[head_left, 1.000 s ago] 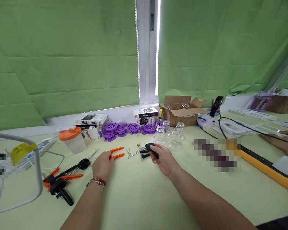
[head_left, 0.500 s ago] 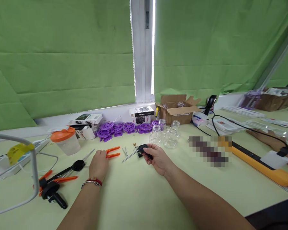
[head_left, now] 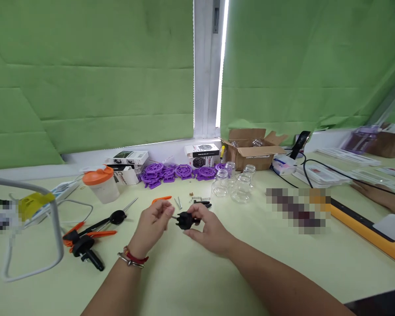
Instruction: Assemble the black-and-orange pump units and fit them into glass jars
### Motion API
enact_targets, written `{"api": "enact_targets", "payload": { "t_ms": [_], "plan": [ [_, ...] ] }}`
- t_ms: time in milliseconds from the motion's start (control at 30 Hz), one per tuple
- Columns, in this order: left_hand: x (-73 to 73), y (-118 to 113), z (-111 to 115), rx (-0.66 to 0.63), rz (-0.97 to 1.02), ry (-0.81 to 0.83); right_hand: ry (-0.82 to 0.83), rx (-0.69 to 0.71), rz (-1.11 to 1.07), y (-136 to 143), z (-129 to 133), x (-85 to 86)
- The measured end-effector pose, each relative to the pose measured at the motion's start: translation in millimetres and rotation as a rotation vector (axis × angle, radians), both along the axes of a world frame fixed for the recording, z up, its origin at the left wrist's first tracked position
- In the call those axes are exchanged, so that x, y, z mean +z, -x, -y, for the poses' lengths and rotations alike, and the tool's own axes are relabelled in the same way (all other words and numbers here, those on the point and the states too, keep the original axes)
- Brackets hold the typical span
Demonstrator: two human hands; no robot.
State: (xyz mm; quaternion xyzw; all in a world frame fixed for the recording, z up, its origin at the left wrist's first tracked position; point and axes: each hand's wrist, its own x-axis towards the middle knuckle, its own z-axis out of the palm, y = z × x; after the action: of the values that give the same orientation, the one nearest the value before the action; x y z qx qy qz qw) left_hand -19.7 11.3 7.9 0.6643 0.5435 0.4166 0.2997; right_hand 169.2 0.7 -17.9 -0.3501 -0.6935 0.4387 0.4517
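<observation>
My right hand (head_left: pixel 212 230) grips a black plastic part (head_left: pixel 184 220) with several prongs, held above the table in front of me. A thin metal rod (head_left: pixel 174 217) runs from that part to my left hand (head_left: pixel 153 226), whose thumb and fingers are pinched on its end. Just beyond my hands lie an orange handle piece (head_left: pixel 161 199), partly hidden by my left hand, loose screws (head_left: pixel 178 202), small springs (head_left: pixel 200 199), tiny brass-coloured bits (head_left: pixel 191 194) and a small black piece (head_left: pixel 204 204).
Glass jars (head_left: pixel 241 191), purple plastic wheels (head_left: pixel 183 171) and a cardboard box (head_left: pixel 250 153) line the back. At left are an orange-lidded cup (head_left: pixel 102 186), black-and-orange tools (head_left: pixel 88 252) and a grey tube frame (head_left: pixel 57 228). Another person's arm (head_left: pixel 378 195) rests at right.
My left hand has left the orange handle piece and come to the metal rod. My right hand has drawn the black part nearer and turned it. The view has shifted left.
</observation>
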Motion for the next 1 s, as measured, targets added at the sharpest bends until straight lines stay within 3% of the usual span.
{"api": "enact_targets", "payload": {
  "t_ms": [133,267,367,433,533,633,800,1000],
  "plan": [
    [-3.1,-7,5,-0.195,0.018,0.089,-0.291,-0.034,0.254,8,3,-6.9],
    [-6.9,-6,4,-0.213,-0.005,0.133,-0.426,-0.083,0.343,13,-3,-16.4],
    [-6.1,-4,2,-0.223,-0.072,0.042,-0.462,-0.063,0.38,14,-5,-18.8],
    [-5.4,0,-2,-0.11,-0.153,-0.086,-0.49,-0.017,0.384,12,-4,-17.3],
    [-7.3,18,-13,0.232,-0.375,-0.243,-0.508,0.029,0.39,8,-1,-13.0],
    [-12.1,45,-28,0.44,-0.649,-0.213,-0.481,0.056,0.417,4,2,-9.7],
    [-16.3,76,-39,0.478,-0.971,-0.048,-0.439,0.107,0.459,2,4,-8.2],
    [-12.5,80,-35,0.471,-0.993,0.028,-0.386,0.141,0.489,1,5,-8.3]
  ]
}}
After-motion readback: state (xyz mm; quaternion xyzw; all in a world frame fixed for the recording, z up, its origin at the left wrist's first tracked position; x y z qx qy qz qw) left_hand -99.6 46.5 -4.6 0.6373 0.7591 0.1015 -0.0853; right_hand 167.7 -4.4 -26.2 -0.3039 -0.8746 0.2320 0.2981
